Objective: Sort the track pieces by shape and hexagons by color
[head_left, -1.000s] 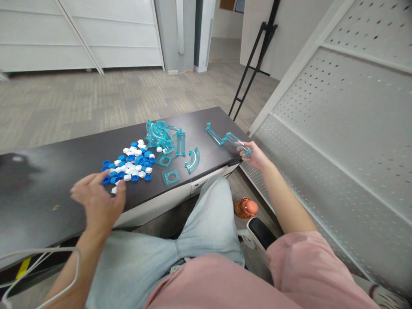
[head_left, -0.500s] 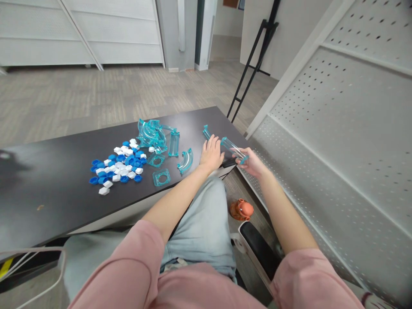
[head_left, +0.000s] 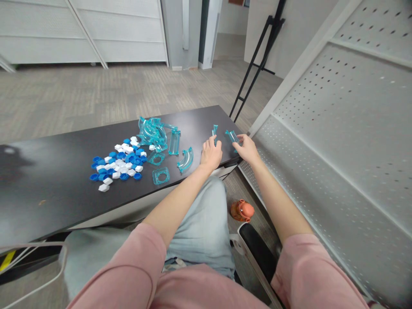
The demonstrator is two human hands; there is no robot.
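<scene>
Near the table's right end, my left hand point(head_left: 211, 155) has its fingers closed around a narrow translucent teal track piece point(head_left: 215, 129), whose far end sticks out beyond the fingertips. My right hand point(head_left: 247, 148) grips a wider straight teal track piece point(head_left: 231, 136) by its near right side, low over the tabletop. The two pieces are apart. Left of my left hand lies a curved teal track piece point(head_left: 186, 160). Two teal plates with round holes, one of them a square plate point(head_left: 160, 176), lie farther left. My fingers hide the near parts of both held pieces.
A heap of teal track pieces point(head_left: 152, 132) lies on the dark table point(head_left: 58, 159), beside a straight track piece point(head_left: 174, 142). Several blue and white hexagonal pieces point(head_left: 119, 163) are scattered to the left. A perforated panel point(head_left: 322, 141) borders the right side. An orange-capped bottle point(head_left: 242, 210) stands below.
My right hand has moved up and left, swinging its track piece more upright and over the table. Under my left hand, the narrow piece has shifted right and turned, with the fingers now around it.
</scene>
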